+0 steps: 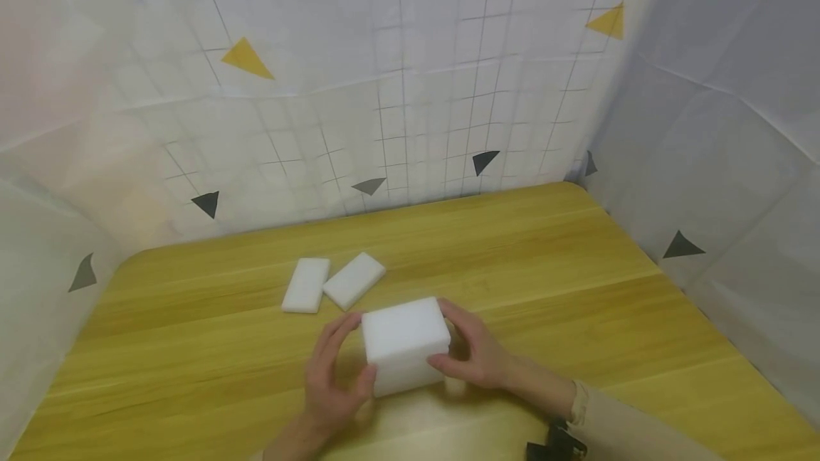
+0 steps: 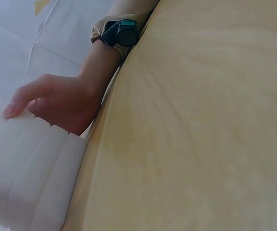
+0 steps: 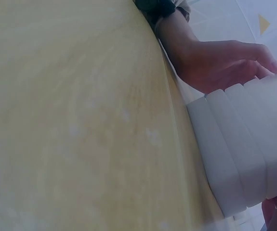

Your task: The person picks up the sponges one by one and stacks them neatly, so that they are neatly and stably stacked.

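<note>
A stack of several white sponge blocks [image 1: 406, 343] stands on the wooden table, its layers showing in both wrist views. At its left end my left hand [image 1: 333, 379] holds it, thumb at the near corner and fingertips at the far one. My right hand [image 1: 474, 351] grips the right end the same way, with the thumb on the near face. In the left wrist view the right hand [image 2: 56, 98] reaches over the layered sponges [image 2: 37, 168]. The right wrist view shows the left hand [image 3: 220, 62] beside the stack [image 3: 244, 144]. Some fingers are hidden.
Two loose white sponges lie flat beyond the stack: one [image 1: 306, 285] at the left, another [image 1: 354, 280] angled against it. The wooden table [image 1: 544, 255] meets a white sheet wall [image 1: 307, 134] at the back. Grey-white sheeting [image 1: 749, 183] hangs along the right side.
</note>
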Action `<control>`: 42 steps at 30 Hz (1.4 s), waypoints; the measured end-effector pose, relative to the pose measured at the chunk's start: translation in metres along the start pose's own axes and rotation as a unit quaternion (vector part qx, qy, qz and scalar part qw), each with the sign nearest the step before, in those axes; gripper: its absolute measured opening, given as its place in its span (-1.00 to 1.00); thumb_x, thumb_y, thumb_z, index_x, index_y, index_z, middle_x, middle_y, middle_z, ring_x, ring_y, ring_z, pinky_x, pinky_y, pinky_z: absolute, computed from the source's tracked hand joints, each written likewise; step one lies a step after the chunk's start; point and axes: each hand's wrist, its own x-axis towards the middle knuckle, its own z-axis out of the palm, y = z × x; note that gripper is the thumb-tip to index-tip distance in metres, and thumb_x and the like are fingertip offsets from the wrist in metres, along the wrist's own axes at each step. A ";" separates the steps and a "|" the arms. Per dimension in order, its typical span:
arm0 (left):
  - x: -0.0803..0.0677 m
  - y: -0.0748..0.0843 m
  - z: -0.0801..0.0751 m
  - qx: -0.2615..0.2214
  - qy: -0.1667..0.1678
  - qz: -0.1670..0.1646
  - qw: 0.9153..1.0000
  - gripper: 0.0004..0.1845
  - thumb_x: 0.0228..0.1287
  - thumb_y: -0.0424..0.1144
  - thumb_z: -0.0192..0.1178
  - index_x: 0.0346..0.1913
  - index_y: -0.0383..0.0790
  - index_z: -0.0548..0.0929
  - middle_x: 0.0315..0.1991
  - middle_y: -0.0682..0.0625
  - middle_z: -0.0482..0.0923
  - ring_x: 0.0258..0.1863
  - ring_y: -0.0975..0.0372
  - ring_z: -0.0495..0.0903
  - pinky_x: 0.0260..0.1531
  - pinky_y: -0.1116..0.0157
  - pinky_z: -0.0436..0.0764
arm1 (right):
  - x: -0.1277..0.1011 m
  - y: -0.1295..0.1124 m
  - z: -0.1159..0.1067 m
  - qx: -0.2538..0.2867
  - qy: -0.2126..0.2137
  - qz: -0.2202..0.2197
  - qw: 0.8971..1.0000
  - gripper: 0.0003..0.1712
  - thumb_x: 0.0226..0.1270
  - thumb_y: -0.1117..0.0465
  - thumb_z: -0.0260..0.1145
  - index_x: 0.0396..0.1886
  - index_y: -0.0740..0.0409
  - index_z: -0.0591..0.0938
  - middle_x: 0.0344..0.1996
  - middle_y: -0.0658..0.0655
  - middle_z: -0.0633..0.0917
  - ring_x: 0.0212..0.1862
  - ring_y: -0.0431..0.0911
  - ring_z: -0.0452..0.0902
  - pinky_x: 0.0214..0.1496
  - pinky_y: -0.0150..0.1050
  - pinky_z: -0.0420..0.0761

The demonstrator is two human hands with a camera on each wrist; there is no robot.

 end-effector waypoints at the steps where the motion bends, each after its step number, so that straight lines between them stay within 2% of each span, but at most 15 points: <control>1: -0.001 0.000 0.000 -0.002 -0.005 -0.005 1.000 -0.45 0.27 -0.26 0.27 0.03 -0.79 0.48 0.04 -0.44 0.56 0.12 0.04 0.56 0.27 0.36 0.50 | 0.000 0.000 0.000 0.000 0.000 0.000 1.000 -0.24 0.17 0.21 0.43 0.36 0.27 0.39 0.11 0.19 0.63 0.11 -0.04 0.56 0.27 -0.20 0.56; 7: -0.005 -0.001 -0.002 -0.016 -0.028 -0.029 0.999 -0.44 0.27 -0.27 0.28 0.07 -0.78 0.46 0.05 -0.44 0.55 0.12 0.07 0.56 0.25 0.38 0.51 | 0.000 0.002 0.000 0.009 -0.003 -0.001 1.000 -0.24 0.16 0.25 0.42 0.37 0.27 0.38 0.13 0.20 0.61 0.14 -0.04 0.54 0.27 -0.20 0.55; 13: -0.007 -0.002 -0.003 -0.019 -0.030 -0.033 0.999 -0.44 0.26 -0.29 0.26 0.09 -0.78 0.45 0.06 -0.42 0.56 0.11 0.08 0.56 0.24 0.38 0.52 | 0.000 0.005 0.001 0.013 -0.001 -0.017 1.000 -0.28 0.13 0.28 0.43 0.31 0.31 0.40 0.10 0.21 0.62 0.12 -0.04 0.54 0.25 -0.22 0.56; 18: -0.006 -0.001 -0.004 -0.023 -0.030 -0.033 0.999 -0.44 0.25 -0.29 0.27 0.08 -0.78 0.45 0.05 -0.43 0.55 0.12 0.07 0.56 0.25 0.38 0.51 | 0.001 0.004 0.001 0.013 0.003 -0.007 1.000 -0.23 0.10 0.28 0.43 0.33 0.31 0.38 0.10 0.20 0.62 0.13 -0.03 0.54 0.28 -0.21 0.53; 23: -0.005 -0.002 -0.003 -0.020 -0.028 -0.027 0.999 -0.44 0.23 -0.29 0.28 0.08 -0.78 0.46 0.05 -0.42 0.55 0.10 0.06 0.56 0.24 0.38 0.51 | 0.000 0.000 0.002 0.035 0.018 0.016 0.999 -0.11 0.07 0.31 0.43 0.40 0.42 0.27 0.23 0.21 0.53 0.23 -0.05 0.46 0.38 -0.24 0.42; 26: -0.005 -0.002 -0.003 -0.020 -0.028 -0.027 0.999 -0.44 0.23 -0.29 0.28 0.08 -0.78 0.46 0.05 -0.42 0.56 0.10 0.07 0.56 0.23 0.39 0.52 | 0.000 0.000 0.003 0.065 0.036 0.005 0.997 -0.08 0.06 0.38 0.40 0.40 0.52 0.20 0.32 0.25 0.44 0.32 -0.06 0.37 0.45 -0.28 0.34; 28: -0.005 -0.002 -0.003 -0.021 -0.027 -0.027 0.999 -0.44 0.23 -0.29 0.29 0.08 -0.78 0.46 0.05 -0.42 0.56 0.09 0.07 0.56 0.23 0.39 0.52 | 0.001 0.000 0.003 0.080 0.052 -0.014 0.995 -0.11 0.07 0.40 0.38 0.38 0.56 0.21 0.33 0.29 0.41 0.33 -0.05 0.35 0.46 -0.28 0.32; 32: -0.003 -0.001 -0.003 -0.022 -0.024 -0.021 0.999 -0.44 0.22 -0.29 0.29 0.07 -0.78 0.47 0.04 -0.42 0.56 0.08 0.06 0.57 0.23 0.38 0.52 | 0.007 -0.002 0.004 0.086 0.082 -0.050 0.992 -0.23 0.16 0.32 0.35 0.32 0.60 0.30 0.22 0.37 0.49 0.28 0.00 0.39 0.41 -0.24 0.38; 35: -0.001 0.000 -0.002 -0.024 -0.023 -0.021 0.999 -0.44 0.24 -0.28 0.29 0.06 -0.78 0.47 0.03 -0.42 0.56 0.06 0.06 0.57 0.23 0.38 0.52 | 0.011 -0.006 0.005 0.093 0.094 -0.053 0.990 -0.27 0.19 0.29 0.33 0.29 0.60 0.33 0.16 0.38 0.53 0.24 0.02 0.42 0.38 -0.22 0.41; 42: 0.000 0.000 -0.002 -0.026 -0.022 -0.018 0.999 -0.44 0.25 -0.27 0.29 0.06 -0.79 0.47 0.03 -0.43 0.56 0.06 0.05 0.57 0.23 0.37 0.52 | 0.013 -0.011 0.006 0.103 0.108 -0.038 0.988 -0.34 0.16 0.40 0.31 0.26 0.56 0.39 0.13 0.35 0.56 0.22 0.03 0.46 0.37 -0.22 0.44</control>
